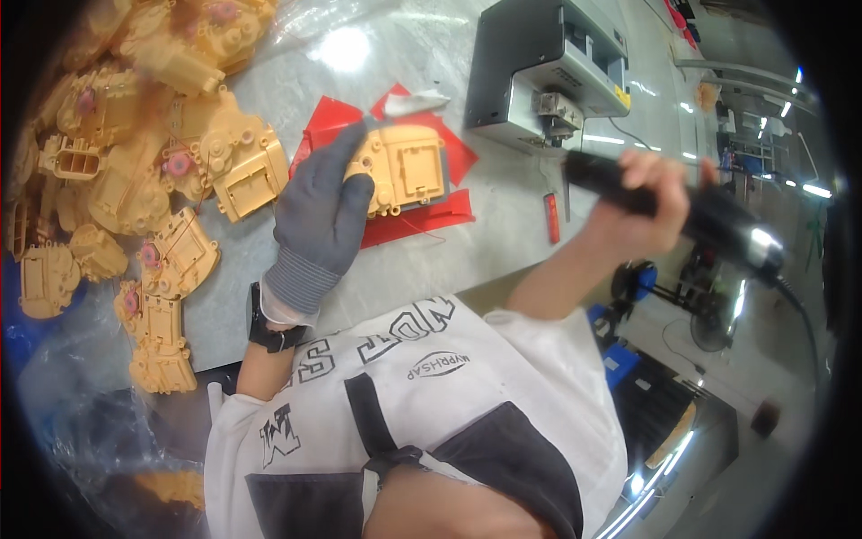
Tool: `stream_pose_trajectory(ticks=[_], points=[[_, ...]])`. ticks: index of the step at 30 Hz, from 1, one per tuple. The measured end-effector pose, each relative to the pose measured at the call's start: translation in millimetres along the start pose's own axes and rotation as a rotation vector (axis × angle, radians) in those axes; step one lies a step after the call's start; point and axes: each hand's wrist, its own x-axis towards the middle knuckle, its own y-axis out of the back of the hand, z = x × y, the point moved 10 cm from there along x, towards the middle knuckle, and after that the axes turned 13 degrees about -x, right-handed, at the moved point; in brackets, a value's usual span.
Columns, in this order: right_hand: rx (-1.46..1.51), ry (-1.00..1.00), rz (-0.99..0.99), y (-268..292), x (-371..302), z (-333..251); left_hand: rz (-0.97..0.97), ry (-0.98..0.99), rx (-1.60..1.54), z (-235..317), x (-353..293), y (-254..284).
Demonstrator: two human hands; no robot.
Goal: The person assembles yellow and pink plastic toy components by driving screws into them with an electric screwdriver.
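Left grip (321, 205): holding housing (417, 166)
Right grip (662, 199): holding black tool (729, 229)
Clear plastic (67, 409): near tabletop's (503, 229) near-left corner; contents unclear

Housings (127, 190) heaped left on the table (503, 235) — machine (525, 81) back right.

The glove (316, 199) is grey, its cuff (307, 284) striped. The casing (409, 169) at twelve o'clock is yellow-orange; the corded tool (724, 225) is black.

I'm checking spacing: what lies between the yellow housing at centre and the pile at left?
In the head view, the gloved left hand, part of a red sheet and some grey tabletop lie between them.
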Motion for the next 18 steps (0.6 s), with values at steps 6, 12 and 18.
stream_pose_trajectory(ticks=[6, 12, 18], points=[[-0.216, -0.011, 0.1, -3, 29, 40, 0.002, -0.054, -0.004, -4, 3, 0], [0.036, -0.115, -0.134, -27, -20, 19, 0.058, -0.095, 0.013, -3, 3, 10], [0.223, 0.005, -0.781, -125, -97, -31, 0.034, -0.085, -0.11, 1, 5, 15]])
